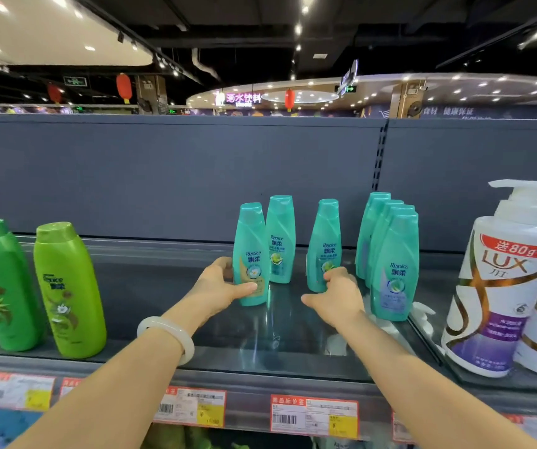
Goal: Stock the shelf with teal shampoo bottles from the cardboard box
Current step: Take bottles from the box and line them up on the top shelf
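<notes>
Teal shampoo bottles stand upright on the dark shelf (163, 280). Left hand (218, 286) wraps its fingers and thumb around one teal bottle (250, 254). Right hand (335, 294) holds the bottom of another teal bottle (325, 241). More teal bottles (390, 254) stand in a row just beside it. Green bottles (66, 286) stand far left, and a white pump bottle (500, 280) stands far right.

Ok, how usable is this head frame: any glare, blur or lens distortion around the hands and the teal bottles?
Head view: wide-angle bending curves the shelf edge and ceiling lines. Ceiling lights glare on the glossy shelf surface. The left hand, the right hand and the teal bottles are evenly lit and sharp enough to read the labels; the far store background is soft.
</notes>
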`<state>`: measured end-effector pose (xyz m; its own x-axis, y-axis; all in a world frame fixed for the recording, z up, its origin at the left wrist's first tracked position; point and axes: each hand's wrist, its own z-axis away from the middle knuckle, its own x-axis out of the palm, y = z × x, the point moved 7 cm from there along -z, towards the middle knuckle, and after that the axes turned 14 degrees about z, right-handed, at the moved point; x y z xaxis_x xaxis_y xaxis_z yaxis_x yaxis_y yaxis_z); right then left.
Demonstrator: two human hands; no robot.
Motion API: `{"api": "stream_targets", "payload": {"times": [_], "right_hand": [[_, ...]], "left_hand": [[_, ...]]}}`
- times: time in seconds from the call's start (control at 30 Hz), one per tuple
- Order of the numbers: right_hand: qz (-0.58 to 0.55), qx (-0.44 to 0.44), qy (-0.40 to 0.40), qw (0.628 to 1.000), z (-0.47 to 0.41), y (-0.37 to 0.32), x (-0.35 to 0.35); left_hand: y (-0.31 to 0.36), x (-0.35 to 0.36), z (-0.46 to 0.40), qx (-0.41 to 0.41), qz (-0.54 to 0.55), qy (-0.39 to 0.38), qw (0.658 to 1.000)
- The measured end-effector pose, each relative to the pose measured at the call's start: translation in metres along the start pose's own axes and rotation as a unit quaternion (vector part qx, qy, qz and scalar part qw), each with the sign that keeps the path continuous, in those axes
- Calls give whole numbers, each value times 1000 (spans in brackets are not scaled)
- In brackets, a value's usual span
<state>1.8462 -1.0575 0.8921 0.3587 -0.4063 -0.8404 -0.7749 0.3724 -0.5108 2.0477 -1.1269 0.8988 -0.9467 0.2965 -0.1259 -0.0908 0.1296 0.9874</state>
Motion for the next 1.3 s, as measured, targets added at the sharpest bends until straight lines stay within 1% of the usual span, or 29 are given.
{"api": "stream_targets", "payload": {"times": [0.07, 0.17, 0.27, 0.33, 0.4, 0.63, 0.77, 0.83, 0.87, 0.9, 0.93, 1.0, 1.03, 1.07, 1.1, 1.13, 1.2, 1.3], "right_hand": [[-13, 23, 20, 999, -2, 3, -4], [-56, 43, 40, 997, -13, 3, -9], [-131, 57, 29, 989, -31, 0, -7], [-148, 56, 18, 987, -37, -3, -4], [-146, 58, 14, 988, -39, -3, -2], [-69, 92, 56, 992, -42, 1, 1], [-60, 108, 51, 991, -41, -2, 2], [-42, 102, 73, 991, -35, -5, -5], [-28, 83, 108, 990, -31, -10, -12], [-29, 47, 161, 985, -25, -18, -22], [-52, -5, 222, 974, -16, -29, -32], [-100, -137, 322, 931, 4, -59, -54], [-94, -199, 353, 910, 10, -76, -62], [-69, -248, 360, 897, 10, -91, -67], [-32, -280, 339, 898, 3, -106, -70], [13, -290, 299, 909, -8, -118, -71], [109, -262, 219, 933, -39, -128, -76], [218, -227, 117, 942, -71, -130, -79]], "left_hand": [[1, 3, -1, -1, 20, -1, 1000], [2, 7, -5, -8, 15, -10, 1000], [1, 8, -9, -20, 12, -22, 999], [0, 7, -10, -23, 16, -27, 999], [-2, 7, -12, -23, 18, -31, 999], [-2, 6, -15, -28, 8, -48, 998], [-2, 1, -16, -26, 2, -50, 998], [-2, -2, -16, -28, 1, -45, 999], [-3, -4, -16, -28, -1, -43, 999], [-3, -5, -16, -28, -2, -42, 999], [-3, -6, -17, -28, -4, -40, 999], [-4, -8, -16, -30, 5, -40, 999], [-4, -8, -15, -30, 16, -43, 998], [-4, -7, -14, -29, 26, -48, 998], [-4, -6, -12, -28, 33, -49, 998], [-5, -6, -12, -28, 39, -48, 998], [-6, -6, -12, -28, 41, -38, 998], [-6, -7, -14, -25, 25, -34, 999]]}}
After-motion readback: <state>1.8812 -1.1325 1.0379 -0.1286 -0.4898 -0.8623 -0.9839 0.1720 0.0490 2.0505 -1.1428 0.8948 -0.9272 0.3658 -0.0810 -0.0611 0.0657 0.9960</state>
